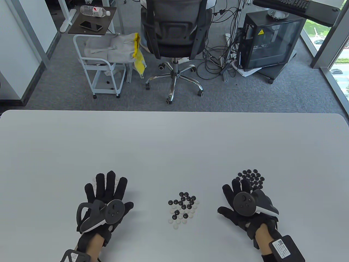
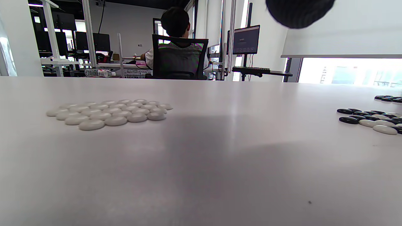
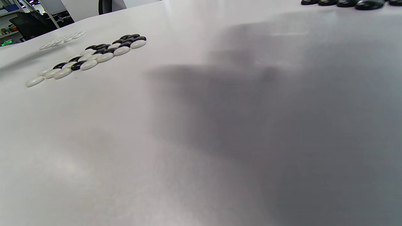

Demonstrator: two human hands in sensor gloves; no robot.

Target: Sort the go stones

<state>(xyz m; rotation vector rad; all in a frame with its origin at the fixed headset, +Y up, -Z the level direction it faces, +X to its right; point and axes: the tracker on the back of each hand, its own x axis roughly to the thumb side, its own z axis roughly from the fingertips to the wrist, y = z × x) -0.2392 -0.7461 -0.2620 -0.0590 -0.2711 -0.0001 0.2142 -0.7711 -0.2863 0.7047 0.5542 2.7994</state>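
Both hands lay flat with fingers spread and straight, holding nothing: the left hand [image 1: 105, 200] over the near edge of the white stone pile [image 2: 108, 113], the right hand [image 1: 242, 203] with its fingertips touching the near edge of the black stone pile [image 1: 252, 176]. The unsorted cluster of mixed black and white Go stones [image 1: 183, 208] sat on the table [image 1: 174, 142] between them, inward of each thumb, stretched roughly away from the person. It looked about equally near both hands, perhaps slightly nearer the right; either could probably reach it by sliding inward.
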